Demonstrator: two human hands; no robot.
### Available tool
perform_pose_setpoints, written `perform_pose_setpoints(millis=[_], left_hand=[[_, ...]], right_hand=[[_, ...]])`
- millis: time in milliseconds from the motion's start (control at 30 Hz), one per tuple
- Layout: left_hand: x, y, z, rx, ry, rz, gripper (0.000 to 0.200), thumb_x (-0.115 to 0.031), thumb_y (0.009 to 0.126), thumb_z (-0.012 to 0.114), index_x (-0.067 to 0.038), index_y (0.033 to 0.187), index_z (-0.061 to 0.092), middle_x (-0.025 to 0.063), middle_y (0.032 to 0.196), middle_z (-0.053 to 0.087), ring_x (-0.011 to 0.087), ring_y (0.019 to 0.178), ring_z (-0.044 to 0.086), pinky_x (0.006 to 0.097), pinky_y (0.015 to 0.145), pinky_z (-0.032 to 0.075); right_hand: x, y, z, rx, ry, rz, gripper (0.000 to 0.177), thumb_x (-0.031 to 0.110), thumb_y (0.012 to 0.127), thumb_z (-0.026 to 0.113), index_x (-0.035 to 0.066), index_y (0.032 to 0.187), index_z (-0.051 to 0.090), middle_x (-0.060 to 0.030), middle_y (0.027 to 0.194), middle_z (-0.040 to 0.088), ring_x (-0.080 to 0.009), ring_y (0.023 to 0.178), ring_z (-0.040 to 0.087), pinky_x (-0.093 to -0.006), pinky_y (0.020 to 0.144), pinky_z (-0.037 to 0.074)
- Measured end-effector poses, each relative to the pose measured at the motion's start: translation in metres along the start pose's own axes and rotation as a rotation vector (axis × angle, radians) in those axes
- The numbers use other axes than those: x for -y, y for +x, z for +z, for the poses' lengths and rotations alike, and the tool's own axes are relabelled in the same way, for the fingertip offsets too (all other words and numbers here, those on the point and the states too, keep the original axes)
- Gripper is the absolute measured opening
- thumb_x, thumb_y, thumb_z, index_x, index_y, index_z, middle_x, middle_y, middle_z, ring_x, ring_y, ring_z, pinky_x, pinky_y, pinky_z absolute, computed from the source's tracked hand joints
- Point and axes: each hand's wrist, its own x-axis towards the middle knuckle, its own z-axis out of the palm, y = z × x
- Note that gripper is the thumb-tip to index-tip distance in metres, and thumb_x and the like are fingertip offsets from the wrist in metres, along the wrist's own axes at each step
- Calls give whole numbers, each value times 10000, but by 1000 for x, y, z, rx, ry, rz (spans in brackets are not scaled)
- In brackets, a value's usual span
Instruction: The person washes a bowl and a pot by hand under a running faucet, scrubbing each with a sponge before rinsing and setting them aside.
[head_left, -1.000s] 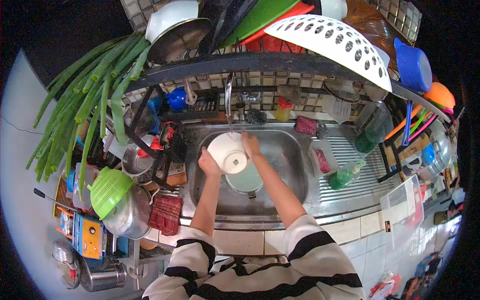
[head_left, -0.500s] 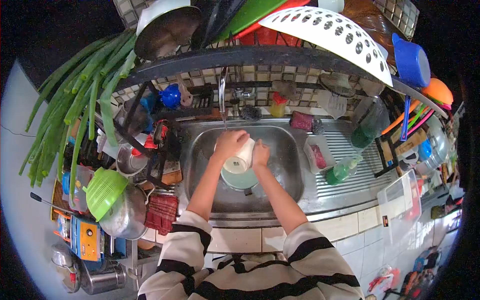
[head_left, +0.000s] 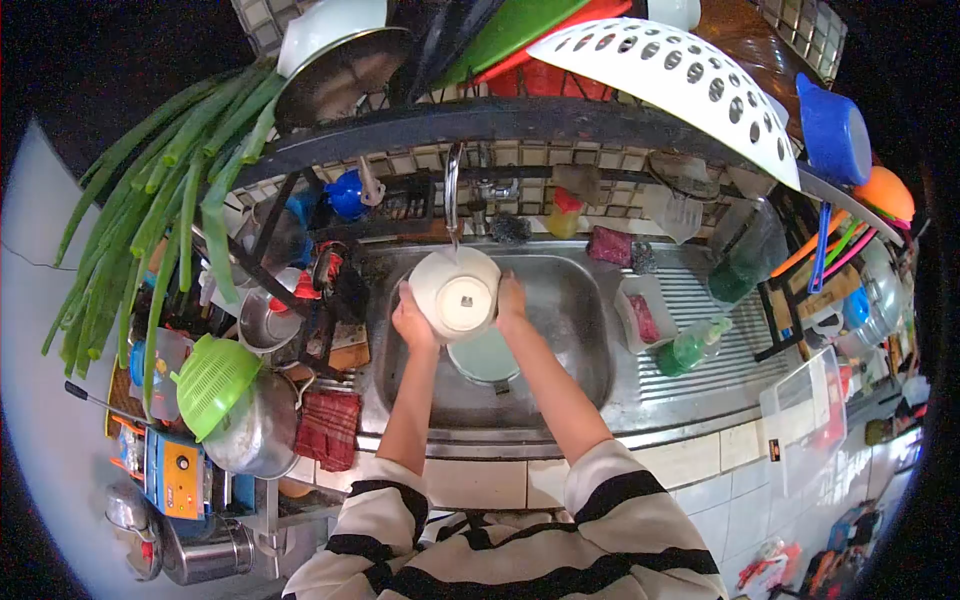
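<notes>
A cream bowl (head_left: 432,290) is tilted with its underside and foot ring facing me, over the steel sink (head_left: 570,370). My left hand (head_left: 413,320) grips its left edge, and my right hand (head_left: 511,300) grips its right edge. Just above its top rim is the curved faucet (head_left: 452,195), with water running down onto the bowl. Below, in the basin, a pale greenish dish (head_left: 485,357) lies partly hidden behind the bowl and my right arm.
On the ribbed drainboard (head_left: 690,300) stand a white container (head_left: 640,318) with a pink sponge and a green soap bottle (head_left: 690,345). A dark rack (head_left: 520,125) spans above the sink. At left, a green strainer (head_left: 212,385) tops a large pot (head_left: 262,430); a red cloth (head_left: 327,428) hangs beside it.
The bowl has turned so its base faces me and has risen slightly toward the faucet. My left hand has moved from its top to the left edge.
</notes>
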Motion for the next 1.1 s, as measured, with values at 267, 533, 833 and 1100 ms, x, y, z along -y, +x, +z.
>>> perform_pose_setpoints(millis=[267,533,833,1100], left_hand=[[2,9,-12,-116,5,211,445,-345,881,449,71,830,599,82,739,615,147,636,546,287,610,451],[-7,-13,-3,-118,395,340,490,-342,895,424,71,663,548,17,557,498,93,540,410,291,505,373],[8,-2,-3,-90,628,369,482,-323,900,400,67,672,569,38,556,535,111,518,452,301,508,398],[34,24,1,80,-38,-7,440,-326,887,384,79,921,552,126,886,606,216,767,592,316,685,465]], right_hand=[[52,-64,52,247,-903,-928,312,300,824,415,86,1000,558,-191,911,593,-372,881,555,-453,779,429],[5,36,52,384,-1401,-500,304,335,844,400,148,993,587,-122,889,614,-341,901,557,-463,816,406],[51,-15,35,251,-1100,-348,490,490,805,398,58,913,603,-163,847,619,-310,791,595,-396,755,452],[32,-20,-17,50,-225,44,492,407,804,417,-43,875,603,-263,878,592,-337,830,595,-404,711,445]])
